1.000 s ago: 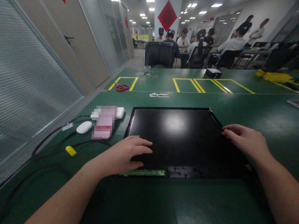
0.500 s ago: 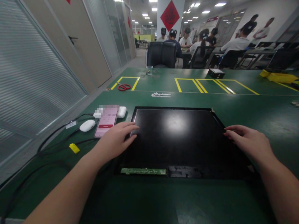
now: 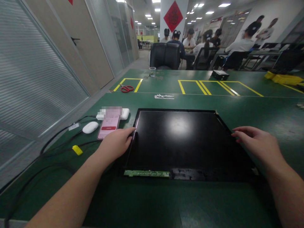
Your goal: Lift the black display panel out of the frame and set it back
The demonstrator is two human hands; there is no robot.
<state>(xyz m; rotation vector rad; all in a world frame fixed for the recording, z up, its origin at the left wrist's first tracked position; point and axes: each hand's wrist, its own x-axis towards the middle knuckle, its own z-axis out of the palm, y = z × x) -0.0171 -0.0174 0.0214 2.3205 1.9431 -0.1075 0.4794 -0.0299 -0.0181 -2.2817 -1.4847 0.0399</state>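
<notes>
A black LCD screen panel [image 3: 178, 145] lies flat on the green table in front of me, its glossy face up with a lamp reflected in it. Along its near edge runs a narrow green circuit board [image 3: 147, 174]. At the panel's left edge is my left hand [image 3: 117, 141], thumb and fingers apart, fingertips at the frame. My right hand [image 3: 257, 141] hovers by the right edge with curved fingers and a small gap between thumb and fingertips. Nothing shows in either hand; I cannot tell whether the fingertips touch the frame.
A phone [image 3: 109, 125] with a timer, a white mouse-shaped device [image 3: 90, 127], cables and a yellow tag [image 3: 77, 150] lie at left. Farther back are red-handled scissors [image 3: 127, 89], white strips [image 3: 164, 96], a plastic cup [image 3: 152, 72] and a black box [image 3: 220, 75]. People sit beyond.
My left hand has drawn back leftward from over the panel to its edge. My right hand has shifted slightly right. The panel stays in place.
</notes>
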